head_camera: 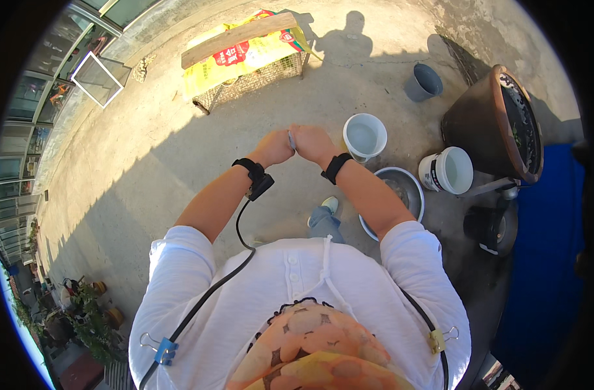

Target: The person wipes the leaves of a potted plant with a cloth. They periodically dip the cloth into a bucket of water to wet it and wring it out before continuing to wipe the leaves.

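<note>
Both hands meet in front of me, knuckles close together, above the concrete floor. My left hand (pixel 276 147) has its fingers curled, and my right hand (pixel 312 142) is curled as well. Between them shows a small greyish item (pixel 291 140), too small to name; which hand grips it I cannot tell. Each wrist wears a black strap, and a cable runs from a black device (pixel 260 186) at the left wrist. Just right of the right hand stands a white bucket (pixel 365 136) with liquid in it. A metal basin (pixel 416 190) lies partly beneath the right forearm.
A wire cage (pixel 258 80) covered by a yellow printed sack (pixel 204 78) and a wooden plank (pixel 238 40) stands ahead. To the right are a grey bucket (pixel 423 83), a second white bucket (pixel 436 171), a large brown pot (pixel 465 117) and a blue sheet (pixel 545 243). A white frame (pixel 81 64) leans at left.
</note>
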The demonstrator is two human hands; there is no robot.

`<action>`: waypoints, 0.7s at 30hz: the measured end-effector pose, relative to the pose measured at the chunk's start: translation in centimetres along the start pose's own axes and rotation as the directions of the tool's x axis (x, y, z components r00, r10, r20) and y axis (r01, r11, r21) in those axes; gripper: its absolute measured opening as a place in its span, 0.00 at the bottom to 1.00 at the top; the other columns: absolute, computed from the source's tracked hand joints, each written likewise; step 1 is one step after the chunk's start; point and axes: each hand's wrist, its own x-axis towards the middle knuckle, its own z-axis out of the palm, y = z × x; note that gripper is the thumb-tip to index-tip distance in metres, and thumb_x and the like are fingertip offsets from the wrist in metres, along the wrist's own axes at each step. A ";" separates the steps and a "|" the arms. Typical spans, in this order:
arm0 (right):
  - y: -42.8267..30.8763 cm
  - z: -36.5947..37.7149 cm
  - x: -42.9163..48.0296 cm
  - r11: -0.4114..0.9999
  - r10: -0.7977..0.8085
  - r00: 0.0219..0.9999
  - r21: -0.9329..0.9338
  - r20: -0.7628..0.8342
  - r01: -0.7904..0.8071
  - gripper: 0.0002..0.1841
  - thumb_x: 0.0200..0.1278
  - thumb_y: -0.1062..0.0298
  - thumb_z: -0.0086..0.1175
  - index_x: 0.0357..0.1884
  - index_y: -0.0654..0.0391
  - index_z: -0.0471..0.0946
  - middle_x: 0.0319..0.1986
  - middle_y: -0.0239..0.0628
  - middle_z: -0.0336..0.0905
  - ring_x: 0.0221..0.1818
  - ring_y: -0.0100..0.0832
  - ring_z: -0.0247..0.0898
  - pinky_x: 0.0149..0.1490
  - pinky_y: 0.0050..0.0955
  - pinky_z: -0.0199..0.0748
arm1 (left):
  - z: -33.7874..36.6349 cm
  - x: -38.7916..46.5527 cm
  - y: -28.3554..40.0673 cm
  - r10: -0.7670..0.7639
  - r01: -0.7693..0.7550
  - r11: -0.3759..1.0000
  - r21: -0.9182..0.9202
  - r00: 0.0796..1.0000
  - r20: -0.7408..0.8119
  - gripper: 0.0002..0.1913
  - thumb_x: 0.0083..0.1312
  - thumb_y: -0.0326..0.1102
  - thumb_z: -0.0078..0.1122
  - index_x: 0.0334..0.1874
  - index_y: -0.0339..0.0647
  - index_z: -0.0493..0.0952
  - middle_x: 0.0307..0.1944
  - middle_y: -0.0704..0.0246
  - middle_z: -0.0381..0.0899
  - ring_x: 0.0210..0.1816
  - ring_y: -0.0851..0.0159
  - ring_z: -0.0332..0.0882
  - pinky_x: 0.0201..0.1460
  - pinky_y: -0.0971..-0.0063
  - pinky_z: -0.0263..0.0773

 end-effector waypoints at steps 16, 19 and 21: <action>-68.3 24.0 14.0 0.401 -0.912 0.363 0.224 0.192 0.888 0.13 0.60 0.70 0.53 0.47 0.58 0.67 0.40 0.48 0.78 0.44 0.48 0.77 0.48 0.43 0.77 | -12.3 -64.2 -28.1 -0.844 0.869 0.310 -0.386 0.064 -0.533 0.13 0.61 0.35 0.56 0.44 0.35 0.77 0.40 0.53 0.84 0.45 0.48 0.83 0.46 0.58 0.77; -74.1 26.5 17.0 0.384 -0.921 0.321 0.368 0.222 0.847 0.29 0.57 0.62 0.63 0.58 0.53 0.64 0.55 0.44 0.71 0.61 0.46 0.68 0.61 0.43 0.71 | -11.9 -73.2 -32.3 -0.838 0.892 0.101 -0.441 -0.162 -0.521 0.14 0.61 0.34 0.55 0.46 0.34 0.77 0.38 0.52 0.84 0.42 0.49 0.83 0.44 0.59 0.77; -75.2 28.7 22.3 0.472 -0.881 0.389 0.442 0.269 0.763 0.32 0.56 0.58 0.65 0.61 0.48 0.63 0.58 0.40 0.68 0.63 0.45 0.65 0.63 0.42 0.70 | -9.8 -79.5 -35.1 -0.929 0.821 -0.115 -0.559 -0.288 -0.233 0.13 0.64 0.34 0.54 0.46 0.35 0.78 0.38 0.54 0.84 0.41 0.51 0.83 0.43 0.59 0.78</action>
